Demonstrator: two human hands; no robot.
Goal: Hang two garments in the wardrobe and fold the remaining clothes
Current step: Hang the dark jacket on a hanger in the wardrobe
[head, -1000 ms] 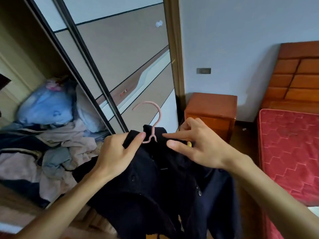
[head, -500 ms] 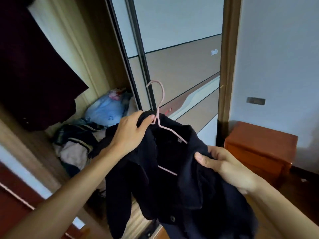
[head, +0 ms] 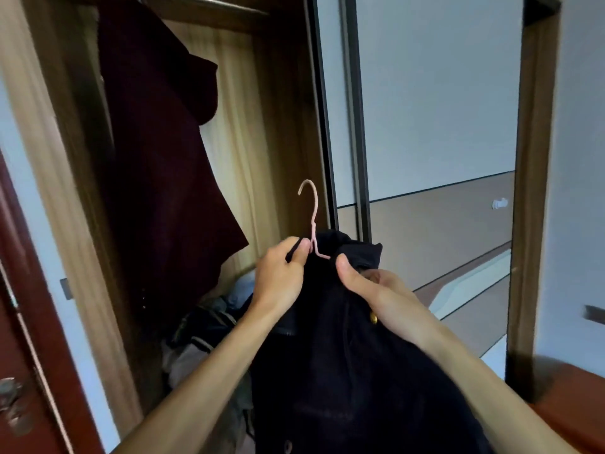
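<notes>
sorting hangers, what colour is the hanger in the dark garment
Pale pink hanger, clearest in the head view.

a red door [head: 49,355] at left, an orange nightstand [head: 573,398] at right.

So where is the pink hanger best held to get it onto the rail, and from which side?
Grip the hanger at its neck, just below the hook, coming from below on the left, where the left hand sits. The hook stands upright, clear of the dark coat, its opening facing left, so a low hold probably leaves it free for the rail.
</notes>
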